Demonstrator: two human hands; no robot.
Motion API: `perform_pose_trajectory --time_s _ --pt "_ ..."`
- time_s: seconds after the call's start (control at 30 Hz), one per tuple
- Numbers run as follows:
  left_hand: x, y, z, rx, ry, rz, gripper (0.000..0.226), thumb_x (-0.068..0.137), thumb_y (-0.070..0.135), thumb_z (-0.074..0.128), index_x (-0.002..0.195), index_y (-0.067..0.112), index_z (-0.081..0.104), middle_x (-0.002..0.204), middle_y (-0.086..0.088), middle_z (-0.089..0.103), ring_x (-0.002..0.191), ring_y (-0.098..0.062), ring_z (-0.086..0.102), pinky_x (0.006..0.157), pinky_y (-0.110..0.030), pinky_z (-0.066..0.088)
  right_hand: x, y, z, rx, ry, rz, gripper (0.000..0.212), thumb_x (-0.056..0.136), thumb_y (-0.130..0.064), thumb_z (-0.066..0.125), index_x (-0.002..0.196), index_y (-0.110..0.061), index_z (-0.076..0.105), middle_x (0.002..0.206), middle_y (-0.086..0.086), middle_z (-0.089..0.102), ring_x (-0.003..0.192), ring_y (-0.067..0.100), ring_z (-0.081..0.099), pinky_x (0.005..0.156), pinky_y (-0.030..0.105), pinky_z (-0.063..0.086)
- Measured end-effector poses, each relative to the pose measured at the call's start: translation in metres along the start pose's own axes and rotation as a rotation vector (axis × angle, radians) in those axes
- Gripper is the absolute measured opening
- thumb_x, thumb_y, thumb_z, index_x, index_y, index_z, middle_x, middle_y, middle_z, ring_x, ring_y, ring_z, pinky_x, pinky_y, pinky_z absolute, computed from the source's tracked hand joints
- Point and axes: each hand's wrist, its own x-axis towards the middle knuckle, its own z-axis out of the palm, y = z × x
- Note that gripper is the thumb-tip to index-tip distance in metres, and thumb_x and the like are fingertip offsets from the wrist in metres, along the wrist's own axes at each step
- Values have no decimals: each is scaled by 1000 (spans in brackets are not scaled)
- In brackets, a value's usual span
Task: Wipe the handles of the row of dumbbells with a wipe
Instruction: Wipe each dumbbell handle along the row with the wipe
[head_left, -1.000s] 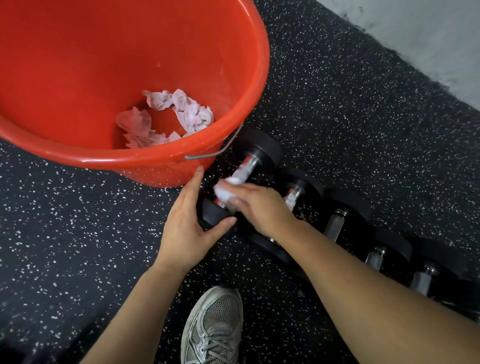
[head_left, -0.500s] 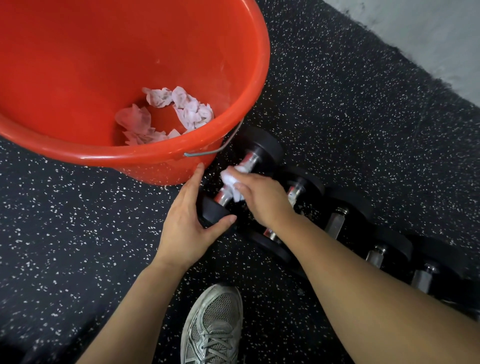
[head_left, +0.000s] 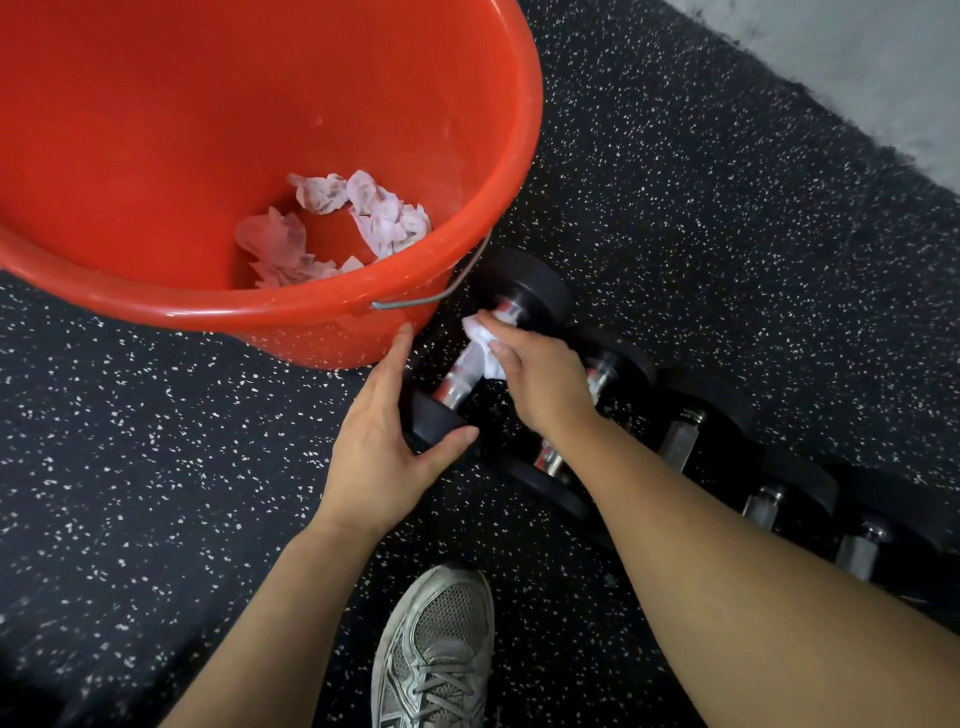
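Bucket (head_left: 467, 78), red, sits just beyond my left hand (head_left: 387, 447), w/ crumpled used wipes (head_left: 358, 218) at the bottom. Left hand is cupped round the near black end-plate (head_left: 431, 423) of the first dumbbell, thumb under one side, fingers (head_left: 400, 345) stretched up the other, tips nearly touching the bucket wall. Holding it steady, not lifting.

Betw. my two hands: chrome handle (head_left: 460, 376) w/ red bands, bare on the near half.

Right hand (head_left: 540, 379) is closed on the wipe (head_left: 483, 343), white, bunched, pressed against the far part of that handle, close to the far plate (head_left: 535, 283).

Rest of the row (head_left: 769, 499) runs off past my right forearm, approx 4 more, handles not yet touched as far as I can judge. Shoe (head_left: 441, 649) below my wrists, on the speckled floor (head_left: 156, 467).

Risks: dumbbell is round, so if my left grip slackens it could roll into the bucket or toward my foot. Wipe is bunched small, so it may skip the underside of the handle. Fingers could get pinched betw. neighbouring plates.
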Motion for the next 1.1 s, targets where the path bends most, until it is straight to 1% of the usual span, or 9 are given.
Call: perform_pose_trajectory --time_s 0.2,0.37,0.47,0.53,0.6,0.7,0.83,0.97,1.1 --pt "0 -3 3 -21 7 6 114 78 41 87 164 22 14 165 8 30 151 -6 31 123 -36 31 -21 -8 13 64 -242 -156 36 103 -41 48 134 -59 51 129 -5 71 112 22 69 92 40 56" --pt "0 0 0 45 4 34 111 79 42 84 163 20 15 166 1 33 151 -11 34 122 -40 34 -28 -5 2 178 -206 -155 37 103 -40 51 136 -55 53 129 -7 71 111 14 69 93 39 57" --pt "1 8 2 131 -9 80 103 84 38 81 163 17 17 166 0 32 151 -17 36 121 -46 34 -41 12 -21 312 -58 -83 38 105 -28 53 140 -44 57 114 -18 71 85 -13 64 74 16 53" --pt "-1 18 7 179 -3 113 98 87 37 78 162 16 18 165 -1 35 148 -20 40 120 -50 33 -50 29 -41 346 18 -28 38 106 -24 52 142 -37 58 112 -17 69 73 -21 56 69 9 49" --pt "-3 30 14 217 -14 161 95 89 40 74 162 16 19 162 5 35 147 -18 40 122 -50 29 -59 47 -59 320 71 8 37 106 -28 51 142 -36 57 112 -9 71 70 -18 57 67 8 46" --pt "-10 49 28 229 -45 210 93 90 49 70 162 18 20 160 13 31 148 -11 37 127 -40 18 -71 70 -75 241 99 60 37 106 -34 50 142 -41 56 109 -11 72 90 1 67 82 25 56" --pt "-24 64 48 262 -61 220 96 87 61 67 161 16 25 160 5 41 148 -11 37 127 -40 15 -80 86 -70 89 47 36 38 106 -32 51 142 -38 56 83 -16 65 72 0 59 70 26 45" --pt "-27 59 57 407 -102 214 106 82 71 65 162 16 21 158 -4 45 151 -18 35 128 -45 13 -75 92 -54 11 20 16 40 107 -33 45 147 -39 50 115 1 74 102 22 69 86 43 55" --pt "-26 57 56 456 -87 187 110 80 75 63 161 13 23 159 -7 43 152 -22 33 129 -45 9 -73 88 -40 -47 -57 29 43 109 -33 39 151 -41 42 115 4 72 102 25 67 86 41 53"
